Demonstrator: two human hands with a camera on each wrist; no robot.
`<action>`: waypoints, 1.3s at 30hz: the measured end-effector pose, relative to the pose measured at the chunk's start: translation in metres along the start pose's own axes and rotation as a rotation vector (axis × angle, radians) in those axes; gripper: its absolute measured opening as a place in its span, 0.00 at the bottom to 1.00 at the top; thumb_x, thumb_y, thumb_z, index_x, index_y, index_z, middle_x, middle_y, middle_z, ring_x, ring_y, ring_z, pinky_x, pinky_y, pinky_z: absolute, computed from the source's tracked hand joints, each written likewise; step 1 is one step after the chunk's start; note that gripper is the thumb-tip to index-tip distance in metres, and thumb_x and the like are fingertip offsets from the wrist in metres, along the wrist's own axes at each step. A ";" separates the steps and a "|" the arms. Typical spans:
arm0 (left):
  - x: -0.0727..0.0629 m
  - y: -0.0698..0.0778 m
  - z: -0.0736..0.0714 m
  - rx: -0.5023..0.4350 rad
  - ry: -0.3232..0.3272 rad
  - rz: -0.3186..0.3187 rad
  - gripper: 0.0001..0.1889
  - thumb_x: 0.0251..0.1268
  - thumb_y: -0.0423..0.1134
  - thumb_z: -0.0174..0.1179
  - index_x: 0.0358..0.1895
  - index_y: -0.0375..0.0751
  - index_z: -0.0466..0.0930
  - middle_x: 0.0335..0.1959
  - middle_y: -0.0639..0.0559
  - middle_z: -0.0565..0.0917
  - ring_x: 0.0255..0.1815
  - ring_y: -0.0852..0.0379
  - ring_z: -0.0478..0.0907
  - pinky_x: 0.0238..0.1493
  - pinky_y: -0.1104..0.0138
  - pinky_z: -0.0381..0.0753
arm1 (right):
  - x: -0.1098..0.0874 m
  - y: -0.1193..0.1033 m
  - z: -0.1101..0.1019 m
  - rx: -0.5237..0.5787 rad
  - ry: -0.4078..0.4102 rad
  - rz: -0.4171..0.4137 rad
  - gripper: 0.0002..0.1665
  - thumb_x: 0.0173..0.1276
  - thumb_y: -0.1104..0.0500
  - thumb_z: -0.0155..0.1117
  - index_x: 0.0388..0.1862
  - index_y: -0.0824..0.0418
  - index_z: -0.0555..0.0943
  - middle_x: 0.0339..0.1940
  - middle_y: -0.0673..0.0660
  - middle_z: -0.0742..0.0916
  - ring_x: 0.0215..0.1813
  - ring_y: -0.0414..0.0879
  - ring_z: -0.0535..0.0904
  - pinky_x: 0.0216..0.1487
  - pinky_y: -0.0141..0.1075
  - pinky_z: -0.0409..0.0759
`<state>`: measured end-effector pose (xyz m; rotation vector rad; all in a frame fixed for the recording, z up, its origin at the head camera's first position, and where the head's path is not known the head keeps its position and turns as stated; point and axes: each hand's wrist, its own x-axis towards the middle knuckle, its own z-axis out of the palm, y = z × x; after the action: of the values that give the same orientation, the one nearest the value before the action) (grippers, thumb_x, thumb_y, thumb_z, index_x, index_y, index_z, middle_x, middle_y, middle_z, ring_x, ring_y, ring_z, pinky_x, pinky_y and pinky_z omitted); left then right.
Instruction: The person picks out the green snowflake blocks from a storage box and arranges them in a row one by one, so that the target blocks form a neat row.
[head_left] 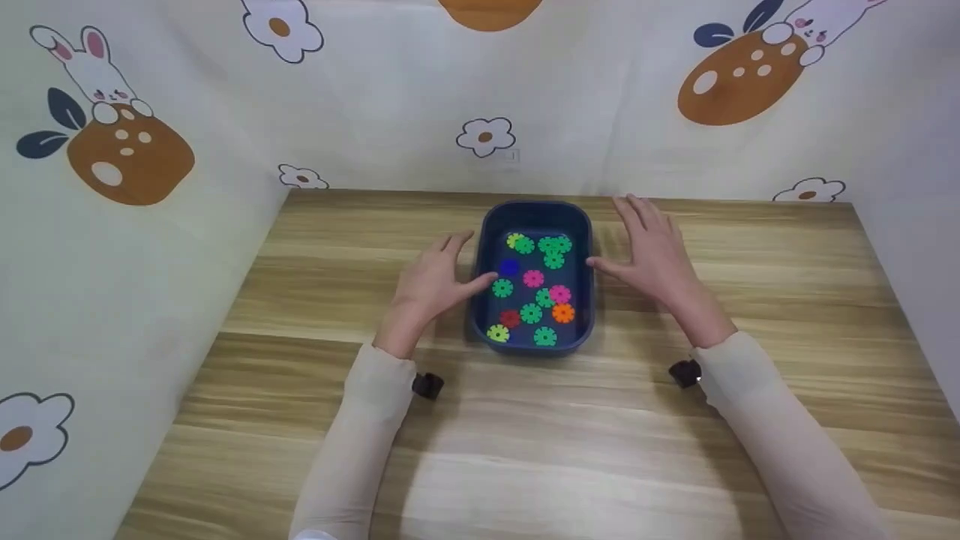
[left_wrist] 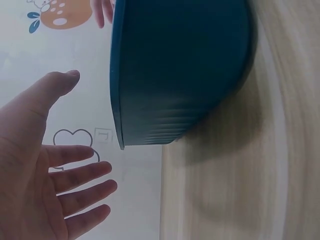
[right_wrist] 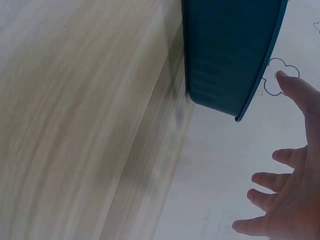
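Observation:
A dark blue plastic bin (head_left: 534,214) stands on the wooden table, with several small notched discs lying on its floor. Among them are a pink disc (head_left: 533,278), an orange disc (head_left: 563,313), a red disc (head_left: 510,319), a blue disc (head_left: 509,267) and several green ones. On the bin's left is my left hand (head_left: 435,279), fingers spread, its thumb appearing over the rim. In the left wrist view that hand is apart from the bin wall (left_wrist: 175,65). My right hand (head_left: 654,251) spreads on the right side, thumb close to the rim and holding nothing.
The wooden table (head_left: 495,450) runs back to a wall covering (head_left: 375,97) printed with flowers, rabbits and oranges. Side walls border the table at left and right. A small black device sits at each wrist, the left one (head_left: 428,386) and the right one (head_left: 685,373).

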<state>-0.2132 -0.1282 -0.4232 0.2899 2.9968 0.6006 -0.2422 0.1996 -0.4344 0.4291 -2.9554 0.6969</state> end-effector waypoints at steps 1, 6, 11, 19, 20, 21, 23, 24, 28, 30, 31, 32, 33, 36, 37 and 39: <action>-0.001 0.000 0.000 0.000 0.000 0.004 0.46 0.60 0.72 0.57 0.77 0.50 0.60 0.76 0.43 0.67 0.73 0.42 0.68 0.67 0.46 0.75 | 0.000 -0.001 0.000 0.001 0.000 -0.002 0.60 0.59 0.34 0.70 0.81 0.58 0.54 0.80 0.66 0.59 0.81 0.63 0.51 0.77 0.68 0.46; -0.007 -0.002 0.001 -0.026 -0.015 0.001 0.46 0.60 0.71 0.57 0.76 0.48 0.61 0.75 0.44 0.67 0.73 0.42 0.69 0.68 0.48 0.73 | 0.001 -0.009 0.002 0.024 -0.018 -0.002 0.60 0.60 0.36 0.71 0.81 0.57 0.52 0.81 0.64 0.60 0.81 0.62 0.53 0.77 0.66 0.51; -0.017 -0.004 0.003 -0.087 -0.026 -0.006 0.45 0.61 0.68 0.60 0.75 0.46 0.63 0.75 0.44 0.69 0.73 0.43 0.69 0.71 0.49 0.71 | 0.002 -0.019 0.004 0.056 -0.028 -0.023 0.59 0.61 0.38 0.71 0.82 0.57 0.52 0.81 0.64 0.61 0.80 0.62 0.55 0.78 0.61 0.56; -0.031 -0.009 0.009 -0.195 -0.099 -0.027 0.48 0.59 0.65 0.64 0.78 0.46 0.57 0.79 0.45 0.61 0.78 0.44 0.62 0.75 0.47 0.63 | 0.001 -0.035 0.007 0.088 -0.063 -0.010 0.53 0.65 0.39 0.69 0.81 0.54 0.55 0.80 0.62 0.64 0.79 0.60 0.59 0.77 0.58 0.61; -0.033 -0.010 0.010 -0.217 -0.109 -0.021 0.49 0.59 0.64 0.65 0.79 0.46 0.56 0.79 0.45 0.60 0.78 0.44 0.62 0.75 0.46 0.63 | 0.000 -0.037 0.007 0.095 -0.064 -0.012 0.52 0.65 0.41 0.69 0.81 0.54 0.56 0.79 0.62 0.65 0.79 0.60 0.60 0.77 0.58 0.61; -0.034 -0.010 0.011 -0.240 -0.115 -0.010 0.50 0.58 0.63 0.67 0.79 0.45 0.55 0.80 0.44 0.59 0.77 0.44 0.63 0.75 0.46 0.64 | 0.000 -0.038 0.007 0.104 -0.064 -0.012 0.50 0.66 0.43 0.69 0.80 0.54 0.57 0.79 0.62 0.66 0.78 0.60 0.61 0.76 0.58 0.62; -0.036 -0.011 0.013 -0.278 -0.124 0.013 0.52 0.57 0.61 0.69 0.80 0.45 0.52 0.80 0.44 0.58 0.76 0.44 0.65 0.74 0.46 0.65 | 0.000 -0.042 0.008 0.113 -0.069 -0.015 0.47 0.67 0.46 0.69 0.79 0.54 0.59 0.78 0.62 0.68 0.77 0.60 0.63 0.76 0.57 0.63; -0.036 -0.011 0.013 -0.298 -0.127 0.023 0.53 0.56 0.60 0.70 0.80 0.45 0.51 0.80 0.44 0.57 0.75 0.45 0.66 0.74 0.46 0.66 | 0.000 -0.043 0.008 0.113 -0.072 -0.017 0.46 0.67 0.46 0.69 0.79 0.54 0.60 0.78 0.61 0.68 0.77 0.59 0.64 0.76 0.56 0.64; -0.040 -0.012 0.017 -0.400 -0.149 0.049 0.56 0.53 0.57 0.74 0.81 0.45 0.48 0.81 0.45 0.55 0.74 0.45 0.67 0.73 0.49 0.68 | 0.001 -0.048 0.010 0.112 -0.080 -0.028 0.43 0.68 0.46 0.68 0.77 0.56 0.64 0.77 0.61 0.70 0.77 0.59 0.65 0.76 0.55 0.64; -0.041 -0.013 0.020 -0.473 -0.158 0.057 0.58 0.52 0.54 0.75 0.81 0.45 0.47 0.81 0.45 0.54 0.74 0.44 0.67 0.73 0.50 0.68 | 0.002 -0.050 0.012 0.117 -0.077 -0.039 0.41 0.68 0.47 0.68 0.75 0.57 0.66 0.76 0.61 0.71 0.76 0.59 0.66 0.76 0.55 0.64; -0.041 -0.013 0.021 -0.506 -0.162 0.059 0.58 0.51 0.52 0.76 0.81 0.45 0.47 0.81 0.45 0.53 0.74 0.44 0.67 0.74 0.51 0.68 | 0.003 -0.051 0.013 0.122 -0.074 -0.047 0.40 0.68 0.48 0.68 0.75 0.58 0.67 0.75 0.62 0.72 0.76 0.59 0.66 0.76 0.55 0.65; -0.041 -0.013 0.023 -0.541 -0.167 0.062 0.59 0.50 0.51 0.77 0.81 0.44 0.46 0.81 0.45 0.53 0.74 0.44 0.67 0.74 0.52 0.67 | 0.003 -0.052 0.014 0.128 -0.072 -0.054 0.39 0.68 0.49 0.69 0.74 0.58 0.68 0.74 0.62 0.73 0.75 0.58 0.67 0.76 0.54 0.65; -0.042 -0.014 0.024 -0.571 -0.174 0.065 0.60 0.50 0.49 0.77 0.81 0.44 0.45 0.81 0.45 0.52 0.75 0.44 0.66 0.75 0.52 0.66 | 0.003 -0.053 0.015 0.135 -0.071 -0.063 0.38 0.68 0.50 0.69 0.73 0.59 0.69 0.73 0.62 0.74 0.75 0.58 0.68 0.75 0.54 0.65; -0.044 -0.014 0.028 -0.653 -0.202 0.069 0.62 0.49 0.46 0.78 0.81 0.43 0.42 0.81 0.44 0.52 0.76 0.44 0.64 0.76 0.52 0.64 | 0.004 -0.057 0.020 0.157 -0.077 -0.078 0.35 0.68 0.51 0.69 0.70 0.59 0.72 0.71 0.61 0.76 0.73 0.57 0.71 0.74 0.53 0.67; -0.044 -0.014 0.030 -0.669 -0.209 0.073 0.62 0.49 0.46 0.79 0.81 0.43 0.41 0.81 0.44 0.52 0.77 0.43 0.63 0.76 0.52 0.64 | 0.004 -0.059 0.021 0.167 -0.079 -0.082 0.34 0.68 0.51 0.69 0.70 0.59 0.72 0.70 0.61 0.77 0.72 0.57 0.72 0.74 0.53 0.68; -0.044 -0.014 0.032 -0.696 -0.218 0.082 0.63 0.48 0.46 0.79 0.82 0.44 0.40 0.81 0.44 0.52 0.78 0.43 0.60 0.76 0.51 0.64 | 0.004 -0.063 0.024 0.182 -0.083 -0.087 0.33 0.67 0.52 0.69 0.69 0.59 0.73 0.69 0.60 0.78 0.70 0.56 0.73 0.73 0.52 0.70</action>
<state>-0.1687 -0.1379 -0.4571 0.3880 2.3879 1.4435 -0.2283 0.1337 -0.4285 0.6100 -2.9383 0.9648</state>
